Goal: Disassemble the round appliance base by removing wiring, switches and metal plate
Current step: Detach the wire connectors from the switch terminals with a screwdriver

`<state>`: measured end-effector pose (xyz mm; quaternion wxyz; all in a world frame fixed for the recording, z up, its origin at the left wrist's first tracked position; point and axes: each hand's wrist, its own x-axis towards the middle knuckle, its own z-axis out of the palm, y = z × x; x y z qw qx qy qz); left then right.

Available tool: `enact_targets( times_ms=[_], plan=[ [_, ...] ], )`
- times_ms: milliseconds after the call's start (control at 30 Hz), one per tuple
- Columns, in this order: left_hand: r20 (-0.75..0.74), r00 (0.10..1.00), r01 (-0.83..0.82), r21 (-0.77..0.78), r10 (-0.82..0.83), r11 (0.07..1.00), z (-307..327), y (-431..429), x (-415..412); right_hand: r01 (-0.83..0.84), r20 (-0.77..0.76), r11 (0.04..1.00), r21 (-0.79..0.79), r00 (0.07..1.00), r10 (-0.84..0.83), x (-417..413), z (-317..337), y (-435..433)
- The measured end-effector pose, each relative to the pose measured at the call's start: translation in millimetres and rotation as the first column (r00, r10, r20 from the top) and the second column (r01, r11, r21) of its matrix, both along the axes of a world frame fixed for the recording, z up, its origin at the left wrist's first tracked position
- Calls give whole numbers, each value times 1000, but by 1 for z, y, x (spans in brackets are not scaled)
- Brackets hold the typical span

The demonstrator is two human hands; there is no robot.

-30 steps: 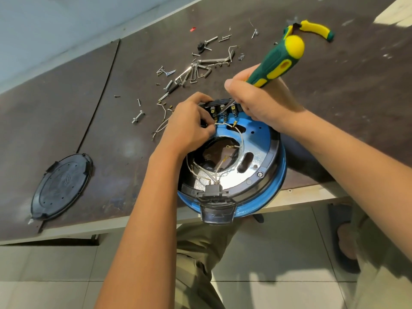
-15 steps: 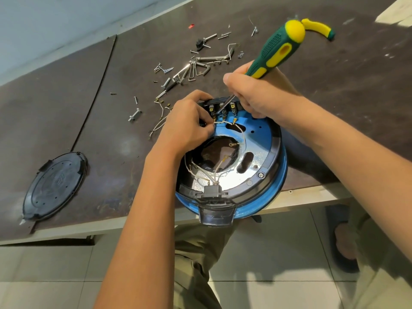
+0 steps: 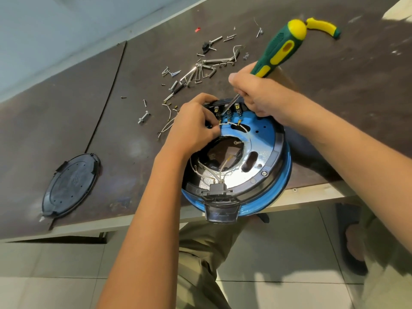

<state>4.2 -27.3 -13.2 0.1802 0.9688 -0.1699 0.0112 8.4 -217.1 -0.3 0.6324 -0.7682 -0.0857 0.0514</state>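
At the table's point(image 3: 334, 112) near edge, the round appliance base point(image 3: 284, 179) lies open side up, its blue rim hanging slightly over the lip; inside the shell sit a shiny metal plate point(image 3: 236, 178) with a large central hole, loops of white wire point(image 3: 239, 125), a black connector block point(image 3: 217, 188) at the near wall and a switch block point(image 3: 229, 108) with brass terminals at the far wall. My left hand point(image 3: 194, 128) curls over the far-left side, fingertips pinching the white wire just below the terminals; my right hand point(image 3: 258, 94) grips a green-and-yellow screwdriver point(image 3: 278, 52), its blade tilted down onto the terminals. Loose screws and hex keys point(image 3: 200, 70) lie scattered beyond the base; a black round cover point(image 3: 70, 186) lies flat well to the left; a second yellow handle point(image 3: 323, 26) lies at the far right.
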Motion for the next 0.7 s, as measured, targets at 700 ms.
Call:
enact_targets(
  times_ms=[700],
  plan=[
    [33, 999, 4, 60, -6, 998, 4, 1, 0, -3, 197, 998, -63, 980, 16, 1, -8, -2]
  ],
)
